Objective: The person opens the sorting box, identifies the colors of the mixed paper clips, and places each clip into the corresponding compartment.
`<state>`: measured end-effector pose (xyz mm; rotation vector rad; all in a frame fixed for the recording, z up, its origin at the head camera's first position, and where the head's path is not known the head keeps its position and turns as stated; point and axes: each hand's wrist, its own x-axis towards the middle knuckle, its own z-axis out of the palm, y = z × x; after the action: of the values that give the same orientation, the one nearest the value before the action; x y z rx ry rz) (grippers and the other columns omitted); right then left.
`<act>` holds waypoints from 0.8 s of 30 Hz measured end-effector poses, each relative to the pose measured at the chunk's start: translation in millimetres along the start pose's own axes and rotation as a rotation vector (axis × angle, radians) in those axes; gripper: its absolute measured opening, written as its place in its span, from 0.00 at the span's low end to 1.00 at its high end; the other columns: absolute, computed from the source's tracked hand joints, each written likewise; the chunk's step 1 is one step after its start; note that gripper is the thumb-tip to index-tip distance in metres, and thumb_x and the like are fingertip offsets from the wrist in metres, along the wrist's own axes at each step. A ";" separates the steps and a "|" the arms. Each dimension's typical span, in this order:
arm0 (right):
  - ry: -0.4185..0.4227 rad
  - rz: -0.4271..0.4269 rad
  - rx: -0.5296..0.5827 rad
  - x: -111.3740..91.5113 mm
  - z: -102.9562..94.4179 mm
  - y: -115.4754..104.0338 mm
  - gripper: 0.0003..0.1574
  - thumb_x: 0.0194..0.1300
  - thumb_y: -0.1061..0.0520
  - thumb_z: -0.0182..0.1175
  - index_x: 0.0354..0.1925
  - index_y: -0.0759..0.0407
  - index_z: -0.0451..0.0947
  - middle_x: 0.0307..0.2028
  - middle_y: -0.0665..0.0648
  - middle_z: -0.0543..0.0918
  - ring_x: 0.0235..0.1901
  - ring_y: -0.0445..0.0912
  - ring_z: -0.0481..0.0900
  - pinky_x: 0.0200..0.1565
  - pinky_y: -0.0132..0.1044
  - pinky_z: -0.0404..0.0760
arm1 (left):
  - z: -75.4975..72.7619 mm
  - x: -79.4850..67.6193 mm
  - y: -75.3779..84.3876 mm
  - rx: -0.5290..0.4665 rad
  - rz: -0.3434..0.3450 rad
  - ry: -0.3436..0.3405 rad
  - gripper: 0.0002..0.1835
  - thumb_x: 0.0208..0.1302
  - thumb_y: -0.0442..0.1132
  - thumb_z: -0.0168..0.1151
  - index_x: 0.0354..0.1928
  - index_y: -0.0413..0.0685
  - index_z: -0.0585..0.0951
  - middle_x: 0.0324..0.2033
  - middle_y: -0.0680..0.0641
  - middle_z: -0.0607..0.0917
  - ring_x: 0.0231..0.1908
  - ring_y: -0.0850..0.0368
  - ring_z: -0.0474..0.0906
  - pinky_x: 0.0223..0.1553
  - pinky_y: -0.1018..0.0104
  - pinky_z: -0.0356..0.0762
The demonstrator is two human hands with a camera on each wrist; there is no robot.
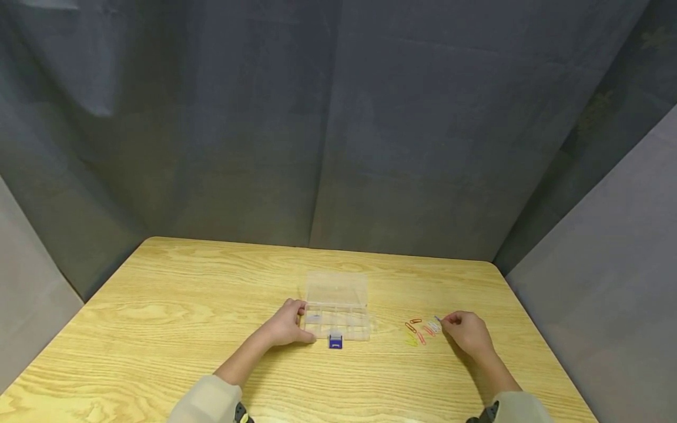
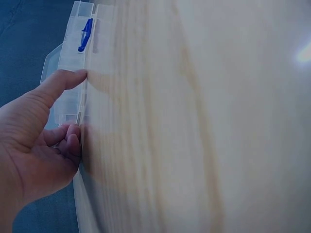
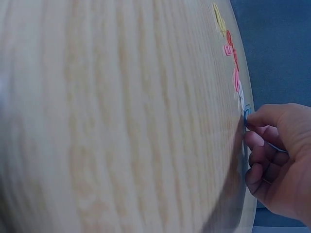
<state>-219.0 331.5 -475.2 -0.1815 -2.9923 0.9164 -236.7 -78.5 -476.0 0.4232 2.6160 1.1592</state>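
A clear plastic compartment box [image 1: 351, 338] lies on the table with its lid [image 1: 336, 288] folded back. My left hand [image 1: 285, 324] holds its left end, thumb at the front corner and fingers at the far side. A blue latch [image 1: 335, 342] sticks out from the front edge. Something small and bluish [image 1: 314, 316] lies in the back left compartment. To the right, my right hand [image 1: 469, 335] pinches a blue paper clip [image 3: 247, 110] between thumb and index finger, low over the tabletop. Close by lie white paper clips [image 1: 433, 327] and pink ones [image 1: 421, 338].
Red paper clips [image 1: 410, 327] and yellow paper clips [image 1: 412, 340] lie between the box and my right hand. The wood-grain table [image 1: 185, 329] ends at a dark curtain [image 1: 238, 147] behind, with pale panels [image 1: 608, 282] at the sides.
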 end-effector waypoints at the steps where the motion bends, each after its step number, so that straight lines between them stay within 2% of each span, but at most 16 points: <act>1: 0.000 -0.005 -0.001 -0.1 -0.3 -0.1 0.15 0.64 0.55 0.55 0.37 0.66 0.80 0.32 0.58 0.83 0.29 0.46 0.73 0.28 0.35 0.70 | 0.1 0.2 -0.3 -0.001 0.001 0.001 0.42 0.43 0.43 0.75 0.59 0.33 0.67 0.46 0.44 0.71 0.39 0.54 0.66 0.40 0.62 0.68; 10: 0.034 -0.020 -0.018 0.0 -1.5 -4.6 0.14 0.64 0.54 0.55 0.37 0.65 0.79 0.26 0.54 0.79 0.24 0.44 0.69 0.25 0.34 0.67 | -1.1 0.9 -1.0 -0.003 -0.004 0.000 0.42 0.43 0.44 0.75 0.59 0.34 0.67 0.47 0.45 0.71 0.39 0.54 0.66 0.41 0.62 0.68; 19: 0.042 -0.038 0.006 0.8 -1.7 -12.8 0.14 0.64 0.55 0.55 0.39 0.65 0.79 0.26 0.54 0.80 0.23 0.43 0.72 0.24 0.34 0.70 | -0.9 0.8 -1.7 0.004 -0.008 -0.005 0.41 0.43 0.44 0.75 0.59 0.35 0.67 0.46 0.45 0.71 0.39 0.55 0.66 0.41 0.62 0.68; 24: 0.036 -0.053 0.020 0.1 -3.1 -21.2 0.15 0.65 0.55 0.54 0.41 0.65 0.79 0.27 0.56 0.81 0.23 0.43 0.72 0.23 0.34 0.70 | -1.5 1.3 -1.8 -0.001 -0.015 -0.002 0.42 0.43 0.44 0.75 0.59 0.36 0.67 0.47 0.45 0.71 0.41 0.54 0.68 0.44 0.60 0.70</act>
<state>-221.2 315.8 -460.8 -0.1159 -2.9388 0.9279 -238.8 -80.3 -476.5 0.4041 2.6126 1.1549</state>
